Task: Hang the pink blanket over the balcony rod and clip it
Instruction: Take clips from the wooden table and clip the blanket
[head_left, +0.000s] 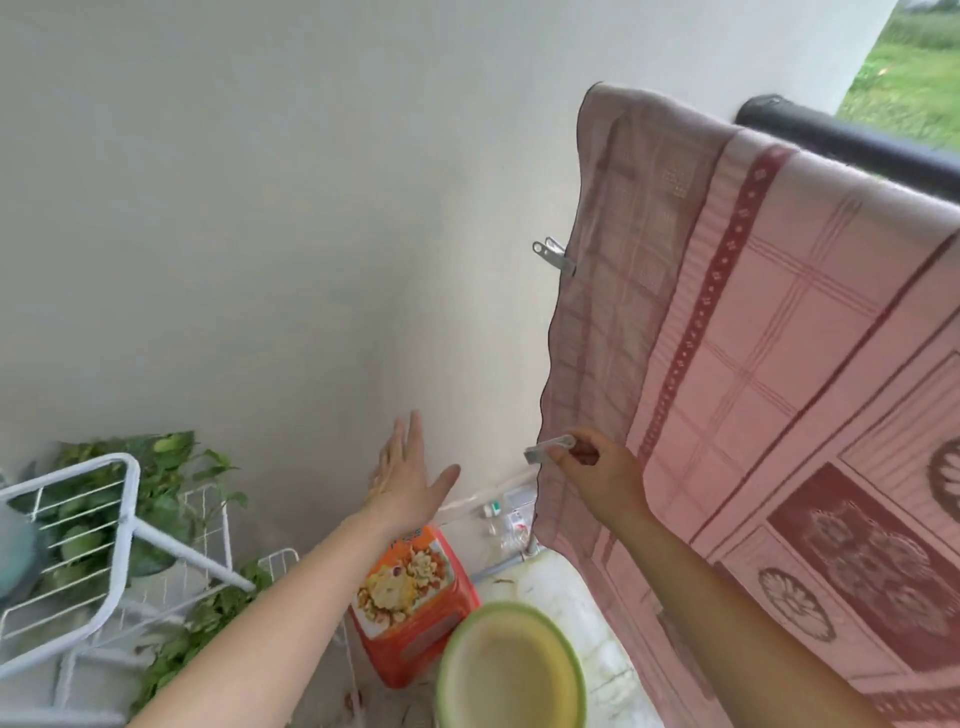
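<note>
The pink blanket (769, 332) with dark red patterns hangs over the black balcony rod (852, 140) at the upper right. One metal clip (554, 255) is fastened to the blanket's left edge, about halfway down. My right hand (597, 475) is at that same edge lower down, pinching a second metal clip (548, 449). Whether this clip bites the cloth I cannot tell. My left hand (408, 480) is held out flat with fingers spread, left of the blanket, touching nothing.
A white wire rack (124, 519) stands at the lower left with green leafy plants (171, 462) behind it. An orange stool (415, 597) and a green-rimmed basin (511, 670) sit on the floor below my hands. The white wall (260, 208) fills the background.
</note>
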